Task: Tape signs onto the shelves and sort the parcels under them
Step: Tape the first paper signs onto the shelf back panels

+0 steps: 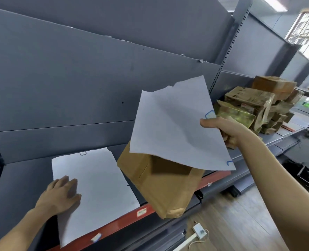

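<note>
Two paper signs are in play: one torn-edged sheet (pixel 177 127) hangs in the air, pinched at its right edge by the right grip (pixel 228 129) with the thumb on top. It looks light, floppy and easy to crease (its top edge is ragged), so a hold near a corner with support on the far side should keep it flat. Just below that grip a brown parcel (pixel 161 192) overhangs the shelf (pixel 124 220), and well to the left the left grip (pixel 61 194) lies spread flat on the second sheet (pixel 99 187).
</note>
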Tool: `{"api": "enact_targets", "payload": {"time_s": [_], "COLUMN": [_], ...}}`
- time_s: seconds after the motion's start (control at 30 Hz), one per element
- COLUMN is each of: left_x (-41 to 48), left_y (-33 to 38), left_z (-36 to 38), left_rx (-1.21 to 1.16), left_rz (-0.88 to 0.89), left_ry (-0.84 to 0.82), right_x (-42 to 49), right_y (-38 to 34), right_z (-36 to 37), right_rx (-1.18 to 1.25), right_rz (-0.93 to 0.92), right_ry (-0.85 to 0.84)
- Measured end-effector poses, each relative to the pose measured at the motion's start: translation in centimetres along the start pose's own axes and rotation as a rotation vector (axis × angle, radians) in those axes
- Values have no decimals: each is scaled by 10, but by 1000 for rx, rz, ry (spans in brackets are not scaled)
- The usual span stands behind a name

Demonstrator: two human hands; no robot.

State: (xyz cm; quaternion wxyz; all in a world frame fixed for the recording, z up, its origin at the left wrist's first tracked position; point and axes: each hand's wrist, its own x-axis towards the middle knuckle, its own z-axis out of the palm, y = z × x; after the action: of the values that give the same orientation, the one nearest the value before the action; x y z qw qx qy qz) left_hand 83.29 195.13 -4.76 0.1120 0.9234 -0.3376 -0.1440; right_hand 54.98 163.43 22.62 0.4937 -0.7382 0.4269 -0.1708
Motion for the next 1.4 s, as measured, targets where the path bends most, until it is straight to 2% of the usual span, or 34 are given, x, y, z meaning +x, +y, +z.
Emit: {"api": "enact_targets", "payload": {"time_s": [0.23, 0.47, 0.57, 0.73, 0.93, 1.1, 1.27, 1.4], "left_x": [-9, -11, -7, -11, -5, -7, -10, -14], "left_y": [4, 4, -2, 9, 20, 53, 69, 77], "left_z": [-11, -15, -14, -19, -34, -50, -52, -49], "left_rx": [21, -105, -247, -594, -974, -987, -861, -880], "left_rz": [10, -6, -34, -69, -118, -33, -98, -137], "left_ry": [-46, -51, -39, 94, 88, 62, 24, 16], "right_x": [5, 13, 12, 11, 16, 19, 20, 25], "right_y": [5, 17, 26, 45, 68, 83, 102, 114], "right_z": [9, 45, 65, 96, 118, 121, 123, 121], "right_rx": [144, 316, 396, 463, 452, 477, 558, 592], "right_rz": [8, 95, 162, 245, 332, 362, 384, 401], "right_ry": [47, 25, 5, -29, -29, -30, -58, -93]}}
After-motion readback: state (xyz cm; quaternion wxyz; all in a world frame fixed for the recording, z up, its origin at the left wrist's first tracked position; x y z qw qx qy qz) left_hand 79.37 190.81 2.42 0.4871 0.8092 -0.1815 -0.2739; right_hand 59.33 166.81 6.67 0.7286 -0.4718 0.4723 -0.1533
